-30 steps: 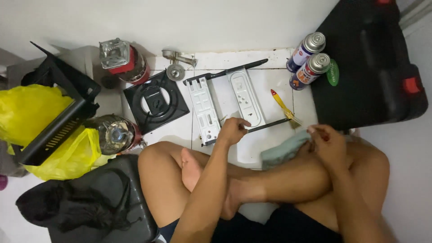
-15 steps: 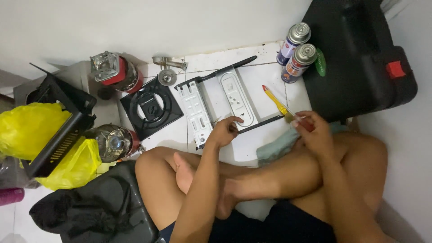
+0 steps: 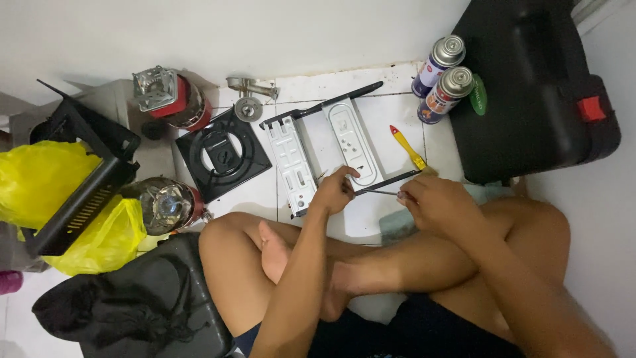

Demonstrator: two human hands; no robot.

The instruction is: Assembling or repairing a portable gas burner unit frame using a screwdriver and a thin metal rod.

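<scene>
**Q:** Where is the frame, and what are your hands doing?

**A:** The pale grey stamped-metal frame with black rails (image 3: pixel 324 152) lies flat on white tiles, beside the black square burner plate (image 3: pixel 222 154). My left hand (image 3: pixel 334 190) pinches its near edge. My right hand (image 3: pixel 437 202) is closed around a thin metal tool (image 3: pixel 377 192).

**Q:** How will it handle?

**A:** Probably light, stiff, sharp-edged; I'd hold it by the rails.

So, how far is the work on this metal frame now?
Already apart: the black burner plate lies beside the grey metal frame on the tiles. In hand: the left hand steadies the frame's near end, and the right hand holds a thin screwdriver pointed at it. Left untouched: the yellow brush and two spray cans. The remaining fasteners cannot be made out.
</scene>
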